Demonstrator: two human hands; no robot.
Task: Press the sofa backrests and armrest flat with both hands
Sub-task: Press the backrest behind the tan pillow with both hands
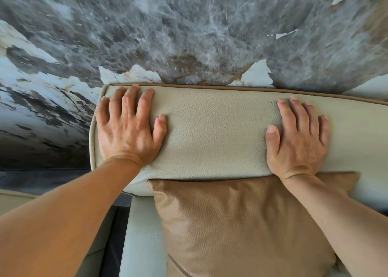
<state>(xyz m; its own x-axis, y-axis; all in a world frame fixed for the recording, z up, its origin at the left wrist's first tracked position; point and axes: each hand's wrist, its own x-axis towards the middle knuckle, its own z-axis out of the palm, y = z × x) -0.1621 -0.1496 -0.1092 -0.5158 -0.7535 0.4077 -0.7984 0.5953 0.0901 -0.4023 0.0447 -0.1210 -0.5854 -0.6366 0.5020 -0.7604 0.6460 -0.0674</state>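
At the far left, a marbled grey wall [189,24] with pale peeling patches is rising behind the sofa. The left hand [128,129] is lying palm-down on the left end of the cream backrest [216,134], its fingers [144,102] spread and released, grasping nothing, with the tips reaching almost to the tan piping [210,86] along the back edge. The backrest itself is stretching across the middle of the view, against the wall, its top surface looking fairly smooth between the hands. Just below it, a tan cushion [241,224] is leaning on the pale seat [142,234], touching the backrest's front edge. Further right, the right hand [298,138] is resting flat in the same way, fingers open and relaxed, its wrist crossing the cushion's top corner.

This seems to be the pressing step on one backrest. To do it well, the person is probably best keeping both palms flat and the weight even, pushing straight down rather than sliding, so the leather is not wrinkling toward one end. Working outward from the middle toward the right, where the backrest is running out of view, should be settling the padding evenly.
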